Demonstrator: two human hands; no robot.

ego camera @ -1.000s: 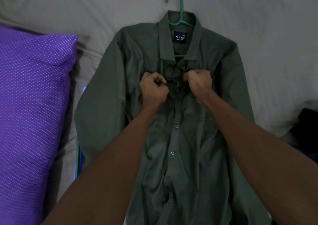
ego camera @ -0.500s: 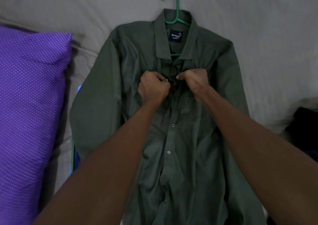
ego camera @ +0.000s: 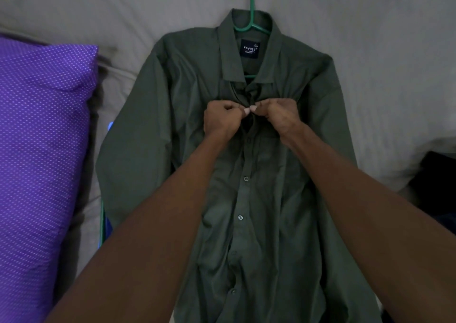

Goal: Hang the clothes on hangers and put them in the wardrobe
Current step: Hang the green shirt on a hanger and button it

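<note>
The placket of a dark green shirt is pinched just below the collar by the curled fingers of the left hand and right hand, thumbs nearly touching. The shirt is laid flat on a grey bedsheet, threaded on a green hanger. A purple dotted pillow is seen at the left, partly bordering the sleeve.

both hands on shirt
</note>
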